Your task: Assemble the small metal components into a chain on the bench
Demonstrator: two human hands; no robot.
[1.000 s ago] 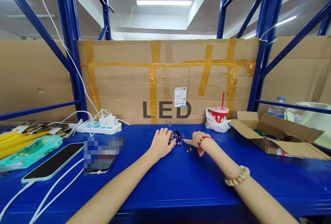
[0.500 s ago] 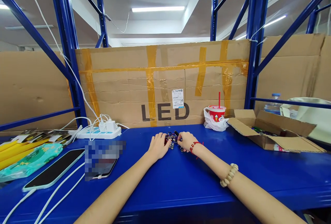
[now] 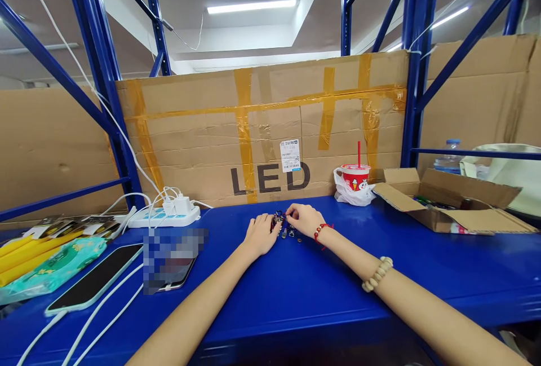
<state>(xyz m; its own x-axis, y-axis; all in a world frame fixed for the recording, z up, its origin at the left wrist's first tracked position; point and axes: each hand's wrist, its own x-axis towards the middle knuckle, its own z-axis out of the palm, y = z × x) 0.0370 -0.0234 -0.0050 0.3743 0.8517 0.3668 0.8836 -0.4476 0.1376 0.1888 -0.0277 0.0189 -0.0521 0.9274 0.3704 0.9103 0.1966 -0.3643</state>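
Note:
A small cluster of dark, shiny bead-like trinkets with silvery parts lies on the blue shelf between my hands. My left hand rests low on the shelf at the cluster's left side, its fingers curled together and its thumb against some dark pieces. Over the cluster's right edge, my right hand has thumb and index finger pinched together; what is between them is too small to name. A tiny round piece lies apart, just below my right hand.
A phone on a cable, a blurred-out item over another phone, and a white power strip are at left, with yellow-handled packages. A red cup in a plastic bag and an open cardboard box stand at right.
My right hand has drawn slightly up and away from the cluster, uncovering several small pieces beneath it. My left hand stays beside the cluster. The camera view has tilted a little.

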